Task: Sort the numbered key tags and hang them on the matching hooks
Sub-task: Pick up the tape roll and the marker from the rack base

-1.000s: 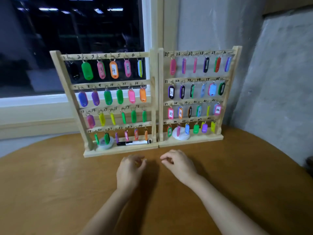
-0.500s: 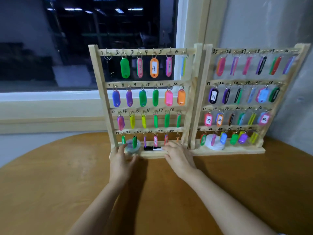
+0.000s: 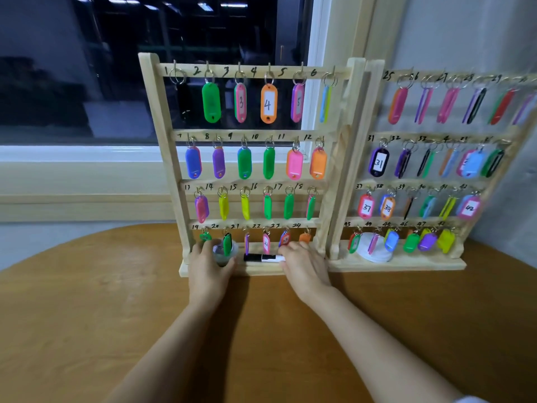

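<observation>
Nearly every hook (image 3: pixel 269 71) in view already carries one of the key tags (image 3: pixel 268 103), and no loose tag lies on the wooden surface (image 3: pixel 87 315). The hanging therefore looks all but finished. The labels that can be read (3, 4, 5, 31, 37, 38, 42) sit under the same handwritten number. Many tags hang edge-on or show a blank back, so their match cannot be checked. A few hooks on the right rack (image 3: pixel 359 158) seem to hold two tags.

Both hands are at the foot of the left rack (image 3: pixel 162 141), low in the middle of the frame. The left hand (image 3: pixel 207 269) curls its fingers and thumb round a small clear cup (image 3: pixel 222 255) on the base. The right hand (image 3: pixel 305 267) has its fingers at the white end of a black-and-white marker (image 3: pixel 263 258). I cannot tell whether they pinch it.

The racks are pale, bare wood with square posts and flat rails. The tags are glossy, rounded plastic ovals on thin metal split rings. A white round lid (image 3: pixel 374 253) sits on the right base.
</observation>
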The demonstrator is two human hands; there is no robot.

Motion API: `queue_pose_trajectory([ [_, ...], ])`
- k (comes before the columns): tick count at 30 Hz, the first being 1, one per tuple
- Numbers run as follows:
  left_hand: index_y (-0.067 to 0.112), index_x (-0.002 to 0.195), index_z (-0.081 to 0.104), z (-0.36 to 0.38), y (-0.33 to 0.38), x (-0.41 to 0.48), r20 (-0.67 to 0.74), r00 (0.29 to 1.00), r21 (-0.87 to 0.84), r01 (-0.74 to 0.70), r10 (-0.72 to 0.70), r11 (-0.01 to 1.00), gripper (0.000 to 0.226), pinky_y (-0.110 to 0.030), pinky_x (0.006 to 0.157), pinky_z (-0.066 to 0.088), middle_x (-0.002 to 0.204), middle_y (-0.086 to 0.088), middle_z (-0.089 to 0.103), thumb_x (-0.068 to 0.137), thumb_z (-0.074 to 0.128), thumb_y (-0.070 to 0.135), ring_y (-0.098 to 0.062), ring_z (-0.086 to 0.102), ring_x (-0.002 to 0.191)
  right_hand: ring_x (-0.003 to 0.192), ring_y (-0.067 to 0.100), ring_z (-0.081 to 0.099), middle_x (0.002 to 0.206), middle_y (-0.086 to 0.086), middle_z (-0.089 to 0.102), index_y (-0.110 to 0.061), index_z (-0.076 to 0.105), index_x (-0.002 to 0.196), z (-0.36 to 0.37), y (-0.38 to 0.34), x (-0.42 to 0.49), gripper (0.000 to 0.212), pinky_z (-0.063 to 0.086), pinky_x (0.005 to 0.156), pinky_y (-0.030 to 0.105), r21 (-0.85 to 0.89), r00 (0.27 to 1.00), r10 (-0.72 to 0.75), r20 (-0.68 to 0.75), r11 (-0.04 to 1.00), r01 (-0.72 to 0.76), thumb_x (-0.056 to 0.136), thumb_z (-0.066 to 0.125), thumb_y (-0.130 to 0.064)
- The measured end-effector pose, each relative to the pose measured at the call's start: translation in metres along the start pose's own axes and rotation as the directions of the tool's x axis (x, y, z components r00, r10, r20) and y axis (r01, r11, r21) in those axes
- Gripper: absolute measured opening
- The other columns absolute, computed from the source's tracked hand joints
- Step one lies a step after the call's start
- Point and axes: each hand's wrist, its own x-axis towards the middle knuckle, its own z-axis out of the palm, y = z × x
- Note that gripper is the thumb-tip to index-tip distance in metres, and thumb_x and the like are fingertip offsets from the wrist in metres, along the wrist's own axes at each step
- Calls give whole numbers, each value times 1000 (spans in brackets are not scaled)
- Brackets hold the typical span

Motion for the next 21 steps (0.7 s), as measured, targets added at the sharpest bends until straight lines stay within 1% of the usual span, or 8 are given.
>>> queue_pose_trajectory([
  [3, 11, 116, 61, -4, 3, -9, -16, 1000, -80, 11, -12, 997, 40, -20, 88, 35, 117, -7, 52, 80, 77, 19, -17, 50, 105, 113, 19, 46, 120, -3, 56, -24, 56, 123, -1, 1, -5, 31, 45, 85, 35, 8, 999, -1, -32, 1000, 1, 95, 48, -13],
  [5, 12, 113, 62, -7, 4, -19, -9, 1000, -120, 18, -19, 993, 38, -19, 89, 35, 115, -5, 51, 79, 78, 19, -13, 48, 102, 112, 19, 50, 119, -4, 58, -23, 59, 120, -6, 2, -16, 28, 46, 84, 34, 28, 998, 13, -69, 1000, -11, 94, 50, -15],
  [7, 12, 109, 63, -10, 6, -33, -8, 1000, -137, 2, -4, 991, 36, -20, 89, 36, 110, -3, 51, 77, 79, 17, -15, 50, 102, 111, 17, 54, 118, -5, 60, -23, 61, 117, -10, 5, -34, 26, 46, 82, 31, 69, 994, 39, -98, 997, -32, 93, 53, -19],
  [10, 15, 101, 64, -8, 15, -58, 6, 999, -142, -36, 37, 989, 32, -11, 81, 32, 108, -2, 54, 73, 80, 13, -15, 52, 99, 107, 11, 54, 111, -11, 59, -29, 60, 110, -18, 18, -67, 19, 43, 74, 26, 124, 988, 123, -93, 986, -111, 92, 55, -28],
  [14, 19, 97, 63, 7, 44, -93, 79, 993, -167, -74, 88, 983, 33, 0, 77, 32, 106, 2, 54, 71, 81, 12, -11, 52, 93, 95, 8, 58, 105, -14, 60, -36, 60, 112, -35, 49, -113, 20, 39, 65, 22, 153, 963, 258, -80, 958, -243, 92, 55, -35],
  [17, 21, 95, 62, 31, 77, -116, 159, 981, -213, -80, 115, 974, 32, 2, 75, 32, 105, 4, 53, 71, 82, 13, 0, 50, 88, 90, 3, 57, 104, -17, 60, -38, 58, 116, -52, 84, -145, 22, 31, 56, 16, 157, 935, 348, -68, 929, -335, 94, 55, -38],
  [18, 22, 94, 62, 41, 90, -124, 191, 974, -230, -78, 124, 970, 32, 2, 75, 32, 105, 6, 53, 71, 82, 14, 3, 50, 88, 89, 2, 57, 105, -17, 60, -38, 58, 117, -58, 98, -156, 23, 32, 57, 16, 153, 922, 382, -68, 917, -369, 94, 55, -38],
  [21, 26, 93, 61, 76, 128, -144, 283, 942, -263, -103, 179, 959, 31, 2, 74, 33, 105, 8, 51, 72, 82, 18, 4, 50, 89, 88, 3, 58, 107, -18, 61, -38, 59, 118, -73, 145, -182, 24, 40, 61, 19, 165, 861, 501, -89, 860, -484, 94, 55, -39],
])
